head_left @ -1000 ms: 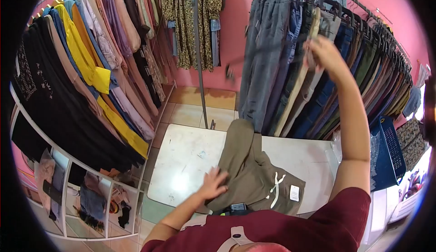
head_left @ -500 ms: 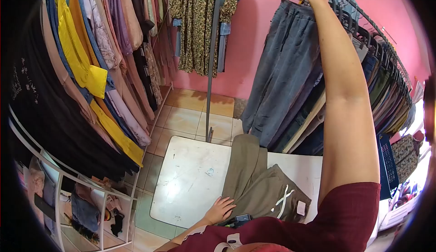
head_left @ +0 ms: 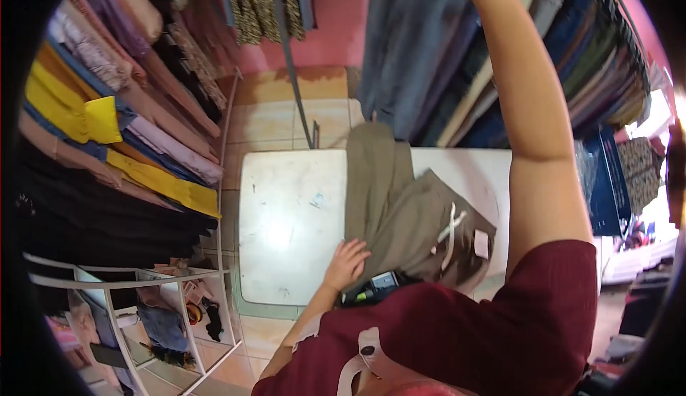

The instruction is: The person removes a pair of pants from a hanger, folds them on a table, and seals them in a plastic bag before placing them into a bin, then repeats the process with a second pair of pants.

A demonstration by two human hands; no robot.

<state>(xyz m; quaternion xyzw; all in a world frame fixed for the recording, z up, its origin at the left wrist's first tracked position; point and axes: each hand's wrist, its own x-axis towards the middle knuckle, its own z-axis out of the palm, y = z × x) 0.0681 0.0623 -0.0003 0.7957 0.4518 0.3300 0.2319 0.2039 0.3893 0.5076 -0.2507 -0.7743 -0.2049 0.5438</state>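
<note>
Olive trousers (head_left: 400,214) lie on white table (head_left: 286,217), waistband near person. Left hand (head_left: 346,264) now flat on trousers' edge, fingers open, gripping nothing. Right arm (head_left: 532,110) raised higher toward rack; hand out of frame, grip unknowable.

The left hand (head_left: 346,262) rests flat on olive drawstring trousers (head_left: 400,217) lying on the white desk (head_left: 286,217). The right arm reaches up among hanging trousers (head_left: 429,53), its hand out of view.

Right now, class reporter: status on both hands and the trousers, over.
Left hand flat on olive trousers on white table. Right arm raised toward hanging trousers; hand out of frame. Nothing blocking.
</note>
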